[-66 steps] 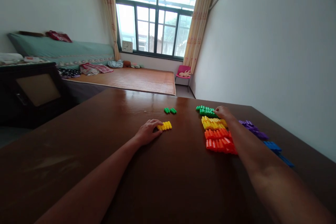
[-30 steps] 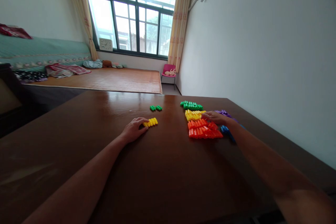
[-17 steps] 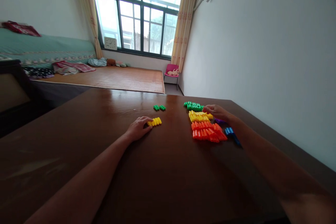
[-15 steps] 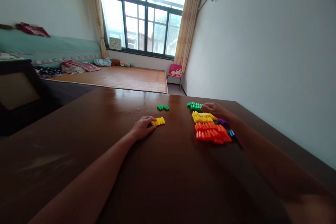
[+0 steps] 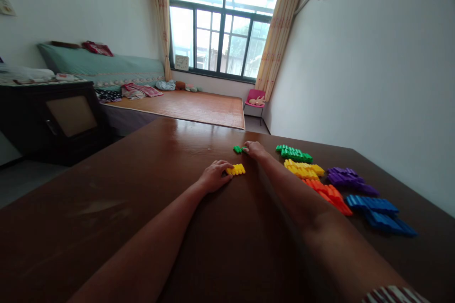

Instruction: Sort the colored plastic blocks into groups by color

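Observation:
My left hand lies on the brown table, its thumb and fingers closed around the left end of a short row of yellow plastic pieces. Farther back, the fingers of my right hand pinch a small green plastic piece, largely covered by the fingertips. Just left of it sits another small green piece. To the right are groups of like pieces: green, yellow, orange, purple and blue. My right forearm hides part of the orange group.
The dark brown table spreads beneath both arms. Beyond its far edge stand a bed with a mat and a pink chair. A dark cabinet is at left, and a white wall runs along the right.
My right hand has moved left from the large green group to the small green pieces. My left hand stays at the yellow row. The view has turned left, and the purple and blue groups now show.

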`<move>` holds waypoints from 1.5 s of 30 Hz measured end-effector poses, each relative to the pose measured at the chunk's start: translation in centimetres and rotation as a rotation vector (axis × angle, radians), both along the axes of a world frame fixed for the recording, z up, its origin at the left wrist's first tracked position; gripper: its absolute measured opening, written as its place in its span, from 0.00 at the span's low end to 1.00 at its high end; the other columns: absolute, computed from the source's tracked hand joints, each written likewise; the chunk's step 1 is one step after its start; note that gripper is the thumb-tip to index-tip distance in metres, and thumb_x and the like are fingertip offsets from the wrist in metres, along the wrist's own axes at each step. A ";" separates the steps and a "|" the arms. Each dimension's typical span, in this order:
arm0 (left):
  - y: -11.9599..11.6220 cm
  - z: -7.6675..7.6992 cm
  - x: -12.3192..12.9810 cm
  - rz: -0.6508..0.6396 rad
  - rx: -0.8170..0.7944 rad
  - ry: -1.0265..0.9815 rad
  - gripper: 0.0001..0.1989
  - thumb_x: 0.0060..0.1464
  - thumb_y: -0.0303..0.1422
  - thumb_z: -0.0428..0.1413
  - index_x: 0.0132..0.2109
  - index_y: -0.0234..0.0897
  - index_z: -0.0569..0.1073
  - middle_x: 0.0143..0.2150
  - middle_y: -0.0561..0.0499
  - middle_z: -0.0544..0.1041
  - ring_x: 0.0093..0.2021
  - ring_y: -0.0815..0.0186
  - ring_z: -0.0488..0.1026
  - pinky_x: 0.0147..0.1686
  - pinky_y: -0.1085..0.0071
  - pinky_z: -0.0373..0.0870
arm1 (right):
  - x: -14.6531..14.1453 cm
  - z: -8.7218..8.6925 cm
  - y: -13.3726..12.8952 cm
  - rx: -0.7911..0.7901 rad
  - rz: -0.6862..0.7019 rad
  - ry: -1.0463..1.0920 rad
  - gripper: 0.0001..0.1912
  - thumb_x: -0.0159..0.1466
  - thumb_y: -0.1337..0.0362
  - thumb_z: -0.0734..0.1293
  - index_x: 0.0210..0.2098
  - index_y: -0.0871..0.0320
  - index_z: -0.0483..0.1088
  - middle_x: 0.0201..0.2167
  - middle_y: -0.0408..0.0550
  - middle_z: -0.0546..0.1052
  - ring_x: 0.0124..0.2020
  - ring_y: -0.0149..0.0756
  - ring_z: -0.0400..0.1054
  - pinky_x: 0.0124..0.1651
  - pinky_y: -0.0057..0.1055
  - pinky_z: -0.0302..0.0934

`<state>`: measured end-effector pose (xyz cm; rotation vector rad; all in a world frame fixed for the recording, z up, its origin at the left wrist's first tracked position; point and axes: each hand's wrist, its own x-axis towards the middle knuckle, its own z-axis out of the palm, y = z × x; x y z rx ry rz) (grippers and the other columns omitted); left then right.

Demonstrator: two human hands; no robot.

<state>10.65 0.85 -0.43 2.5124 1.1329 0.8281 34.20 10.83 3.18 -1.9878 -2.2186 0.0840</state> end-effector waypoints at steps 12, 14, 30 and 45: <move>0.1 0.3 0.0 -0.001 -0.031 -0.017 0.16 0.53 0.36 0.57 0.50 0.43 0.76 0.52 0.49 0.75 0.52 0.57 0.70 0.53 0.62 0.68 | 2.2 1.2 -0.5 -0.187 0.198 0.008 0.15 0.55 0.71 0.68 0.41 0.53 0.78 0.38 0.42 0.80 0.37 0.32 0.72 0.37 0.21 0.60; 0.2 0.2 0.0 -0.004 -0.031 -0.021 0.16 0.53 0.36 0.57 0.50 0.43 0.76 0.52 0.49 0.75 0.52 0.58 0.70 0.54 0.62 0.67 | 2.3 1.1 -0.9 -0.126 0.156 0.007 0.12 0.56 0.69 0.68 0.40 0.56 0.78 0.40 0.45 0.79 0.40 0.33 0.71 0.39 0.21 0.60; 0.4 0.3 -0.3 -0.031 -0.045 -0.063 0.16 0.52 0.36 0.57 0.49 0.43 0.76 0.52 0.48 0.76 0.52 0.58 0.71 0.54 0.62 0.67 | 12.9 5.2 -0.7 0.019 0.118 0.070 0.24 0.52 0.73 0.69 0.48 0.57 0.73 0.47 0.49 0.77 0.44 0.36 0.71 0.44 0.26 0.64; 0.0 0.6 -0.1 0.005 -0.087 -0.092 0.16 0.52 0.35 0.58 0.48 0.43 0.77 0.51 0.49 0.76 0.52 0.59 0.72 0.55 0.63 0.67 | 21.7 4.1 0.5 -0.103 -0.167 -0.048 0.31 0.47 0.79 0.65 0.50 0.57 0.75 0.49 0.50 0.78 0.47 0.41 0.73 0.46 0.28 0.65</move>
